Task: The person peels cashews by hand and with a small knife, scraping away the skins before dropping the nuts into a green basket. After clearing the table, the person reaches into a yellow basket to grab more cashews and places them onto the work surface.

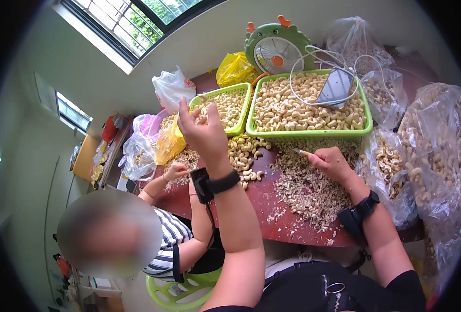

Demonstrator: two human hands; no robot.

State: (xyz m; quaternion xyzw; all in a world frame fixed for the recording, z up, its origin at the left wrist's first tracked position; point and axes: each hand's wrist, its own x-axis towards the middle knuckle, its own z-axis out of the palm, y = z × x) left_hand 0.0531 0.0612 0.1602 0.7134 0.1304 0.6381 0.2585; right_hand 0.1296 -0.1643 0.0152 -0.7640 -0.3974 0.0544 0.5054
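Observation:
My left hand is raised with its fingers apart and holds nothing, in front of the smaller green basket of cashews. My right hand is closed around a small tool with a pale tip, its handle mostly hidden in the fist. It is over a heap of brown shell crumbs on the red table. Between my hands lies a loose pile of whole cashews. Behind stands the larger green basket, full of cashews, with a phone and white cable on top.
A green fan and a yellow bag stand at the back. Clear bags of nuts line the right side. On the left, a person in a striped shirt sits close, with hands near a yellow bag.

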